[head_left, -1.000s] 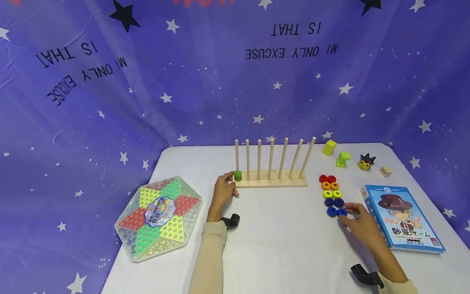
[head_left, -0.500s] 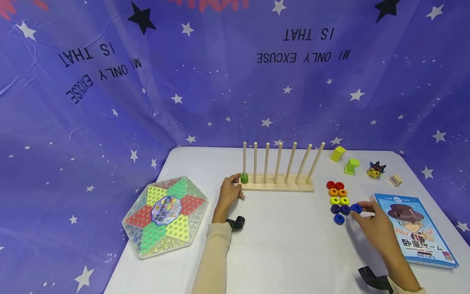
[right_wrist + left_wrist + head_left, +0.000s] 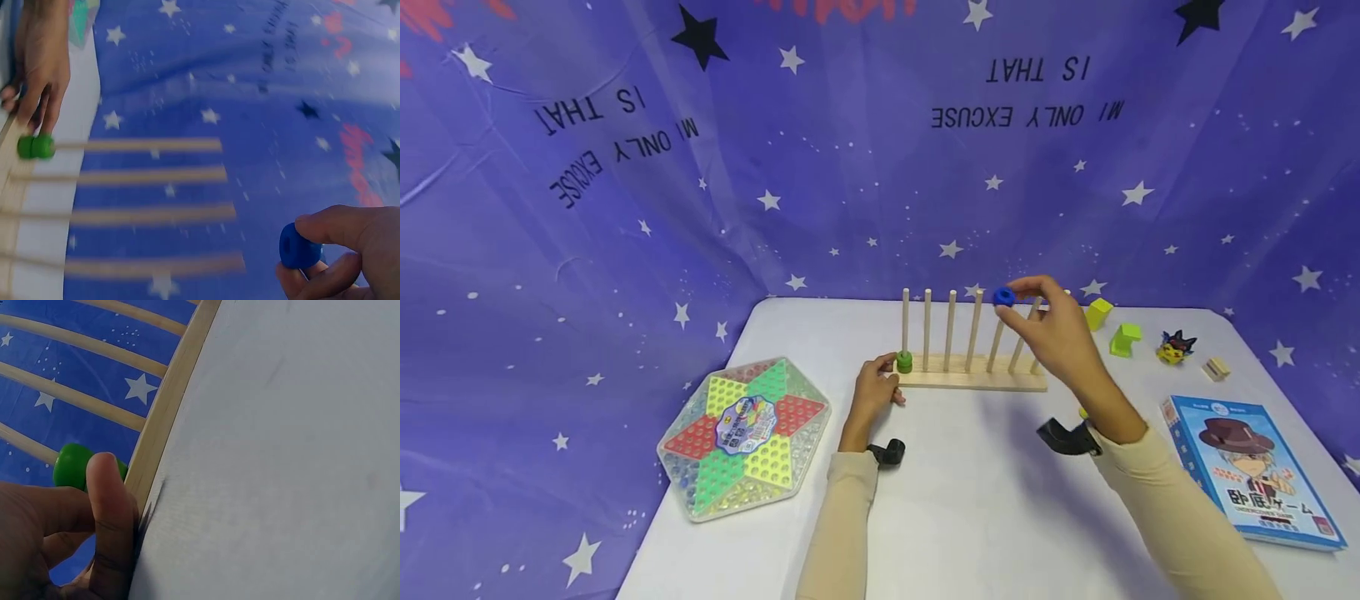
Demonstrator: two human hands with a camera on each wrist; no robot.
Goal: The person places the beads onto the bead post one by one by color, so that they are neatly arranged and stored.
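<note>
Blue ring (image 3: 304,251): pinched in right hand (image 3: 1058,329), near upper ends of pegs (image 3: 951,329)
Left hand (image 3: 874,390): grips end of wooden base (image 3: 972,380), beside green rings (image 3: 905,363)

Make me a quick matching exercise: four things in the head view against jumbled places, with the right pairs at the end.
Things:
1. Blue ring
2. Green rings
3. Star-patterned board
4. Blue box

Places:
A. At the right side of the table
B. Held in the right hand
C. At the table's left side
D. On the leftmost peg

Pairs: 1-B, 2-D, 3-C, 4-A
</note>
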